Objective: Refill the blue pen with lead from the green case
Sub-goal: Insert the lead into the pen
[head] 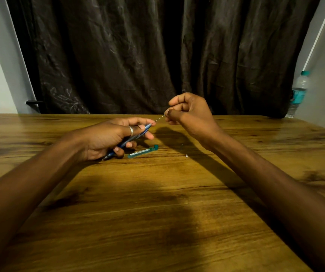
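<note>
Above the far middle of the wooden counter (157,213), the left hand (106,138) grips the slim blue plastic pen (138,134); the right hand (189,112) pinches a thin grey lead (158,119) entering its end. Brittle, light: pinch close to the opening. The green plastic case (143,151) lies just near.

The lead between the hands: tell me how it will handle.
The lead looks hair-thin, so it is probably brittle and snaps if bent. Pinched by the right hand and entering the pen in the left hand, it likely needs straight, gentle pushing.
</note>
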